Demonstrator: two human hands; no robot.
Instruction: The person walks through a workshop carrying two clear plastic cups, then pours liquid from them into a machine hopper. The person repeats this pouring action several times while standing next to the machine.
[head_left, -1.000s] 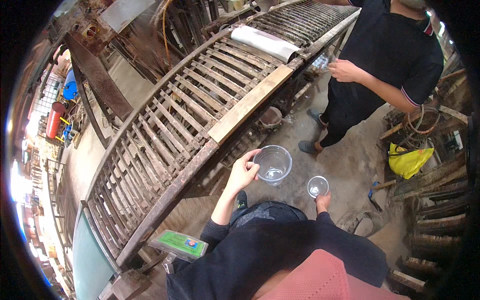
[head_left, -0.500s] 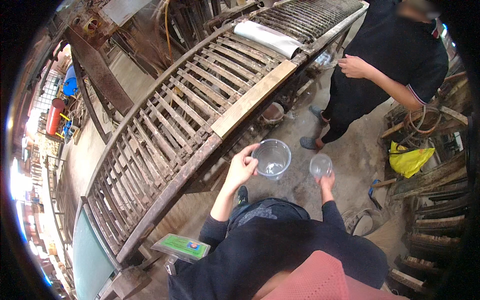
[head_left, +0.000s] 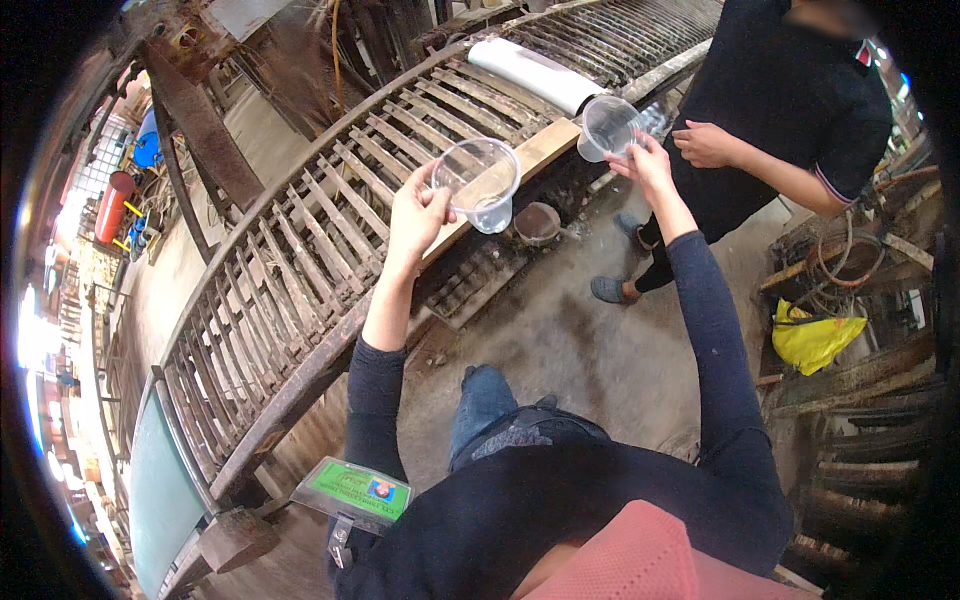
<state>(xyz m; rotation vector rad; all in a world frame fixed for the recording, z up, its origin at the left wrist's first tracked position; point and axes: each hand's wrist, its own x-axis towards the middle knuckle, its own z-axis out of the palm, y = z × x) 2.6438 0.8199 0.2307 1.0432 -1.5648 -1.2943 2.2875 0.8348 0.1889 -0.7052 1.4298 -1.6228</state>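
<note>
My left hand [head_left: 421,212] pinches the rim of a clear plastic cup [head_left: 490,215], its round mouth tilted up toward me. Through its wall the slatted bench shows. Farther right, my right hand [head_left: 645,160] grips a second clear plastic cup [head_left: 606,122], also tilted, near the end of a pale wooden board [head_left: 552,143]. Both cups look see-through, and I make out no contents in them. They are held apart from each other, above the front edge of the long slatted bench [head_left: 330,215].
A white rolled sheet [head_left: 530,72] lies on the slats. At the right stands a co-worker in black [head_left: 780,110], one hand close to my right hand. A small bucket [head_left: 538,224] sits below the bench. A yellow bag [head_left: 815,337] hangs by stacked wood at the right.
Both my hands have reached forward, carrying the cups away from my body toward the bench. The right one has risen a long way, from beside my waist to near the board's end.
</note>
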